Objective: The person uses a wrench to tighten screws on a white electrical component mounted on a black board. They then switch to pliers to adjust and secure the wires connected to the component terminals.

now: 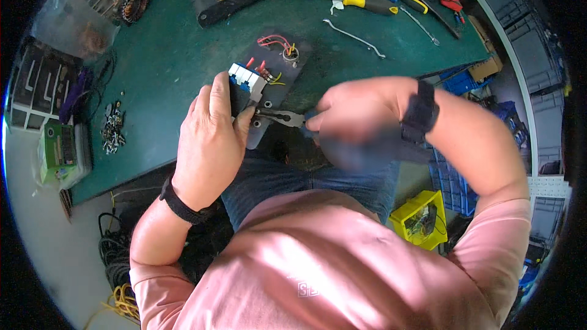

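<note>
A dark grey plate [286,76] lies at the table's front edge, partly past it. A white and blue connector block [244,77] sits on it, with red and yellow wires [275,41] near its far end. Lying over the plate's left side, my left hand [211,125] grips it, the thumb pressed near the block and the fingertips partly hidden. My right hand [354,110], partly blurred, is closed round the handles of metal pliers [282,117]. Their jaws reach the near part of the plate, beside my left thumb and several nuts or studs [257,124].
Loose screws [114,127] lie on the green table [153,73] at left, near a green box [59,145]. A yellow-handled screwdriver [367,3], a wrench [354,38] and other tools lie at the far right. A yellow bin [419,220] stands below, right of my legs.
</note>
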The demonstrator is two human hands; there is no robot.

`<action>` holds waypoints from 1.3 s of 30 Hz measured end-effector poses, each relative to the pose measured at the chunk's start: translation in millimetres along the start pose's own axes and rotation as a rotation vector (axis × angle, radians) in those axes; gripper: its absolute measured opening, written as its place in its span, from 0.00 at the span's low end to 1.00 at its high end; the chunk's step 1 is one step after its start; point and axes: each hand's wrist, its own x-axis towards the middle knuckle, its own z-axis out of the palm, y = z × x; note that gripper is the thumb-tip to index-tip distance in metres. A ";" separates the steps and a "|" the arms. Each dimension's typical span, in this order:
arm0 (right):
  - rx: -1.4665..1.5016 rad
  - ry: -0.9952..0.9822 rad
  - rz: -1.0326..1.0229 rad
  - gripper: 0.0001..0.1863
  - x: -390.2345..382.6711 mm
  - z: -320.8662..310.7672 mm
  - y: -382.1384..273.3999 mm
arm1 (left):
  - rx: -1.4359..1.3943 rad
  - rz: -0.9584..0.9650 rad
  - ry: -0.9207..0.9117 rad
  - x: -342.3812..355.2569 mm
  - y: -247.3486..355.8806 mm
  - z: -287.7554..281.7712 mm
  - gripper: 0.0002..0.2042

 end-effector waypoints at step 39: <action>0.446 0.027 -0.205 0.20 21.4 53.6 34.4 | 0.016 -0.069 0.048 -2.4 6.4 6.1 0.27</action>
